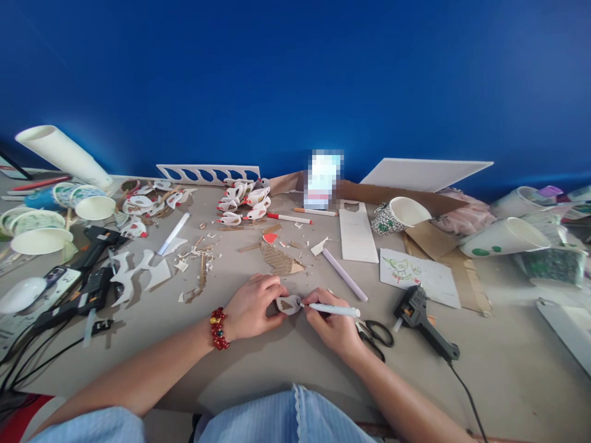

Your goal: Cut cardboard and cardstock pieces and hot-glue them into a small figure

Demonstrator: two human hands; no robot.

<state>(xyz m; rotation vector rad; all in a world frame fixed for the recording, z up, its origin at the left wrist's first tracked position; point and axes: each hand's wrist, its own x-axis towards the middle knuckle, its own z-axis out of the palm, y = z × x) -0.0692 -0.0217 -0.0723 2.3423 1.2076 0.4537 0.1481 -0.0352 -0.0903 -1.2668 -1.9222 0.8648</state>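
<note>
Between the fingers of my left hand (258,304) is a small white bird-shaped cutout (290,306) with a brown patch on it, held low at the table. My right hand (333,320) grips a white marker (335,309), its tip touching or very near the cutout's right end, where a dark mark shows. Black-handled scissors (379,332) lie beside my right hand, their blades hidden under it. Just beyond both hands rest a torn piece of corrugated cardboard (279,258) and a small red piece (270,237).
Several finished-looking white birds (244,200) are grouped at the back. A hot glue gun (422,320) lies at right, its cord trailing forward. Paper cups (401,215), a drawing (418,274) and a lilac marker (344,274) are there too. At left are white scraps (138,274) and a power strip (58,283).
</note>
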